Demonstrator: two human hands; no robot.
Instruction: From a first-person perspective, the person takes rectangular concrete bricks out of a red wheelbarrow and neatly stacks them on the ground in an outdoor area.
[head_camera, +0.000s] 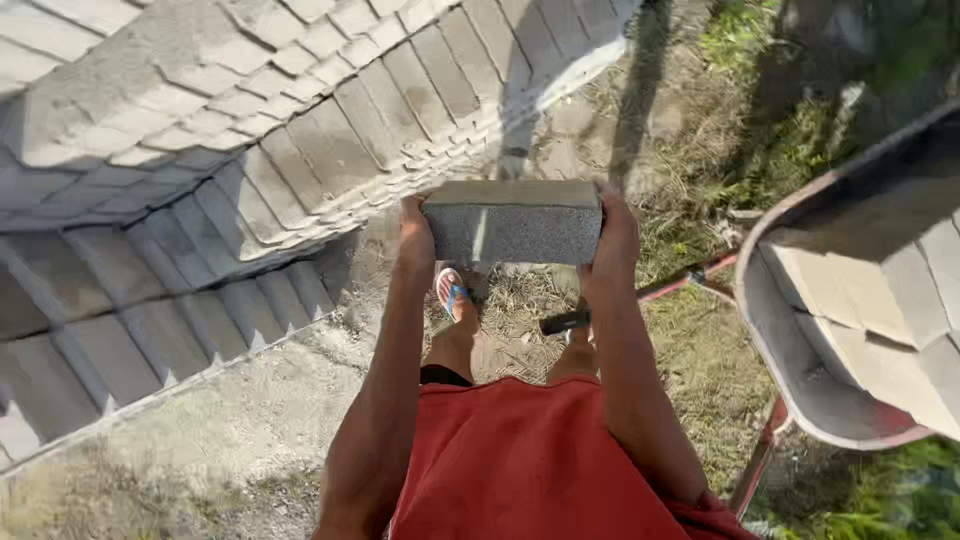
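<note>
Item: grey concrete block (513, 222), carried at waist height, clamped endwise between left hand (414, 232) and right hand (612, 232). Risk: palm-pressure grip slips; block drops onto sandalled foot (452, 292), apparently directly beneath.

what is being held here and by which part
A grey concrete block, gripped by its two short ends: the left hand clasps the left end, the right hand the right end.

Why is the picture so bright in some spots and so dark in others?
Head view: hard sun lights the grey block held between left hand and right hand; dark shadow fills the wheelbarrow; stacked blocks glare pale and bend near the edges.
</note>
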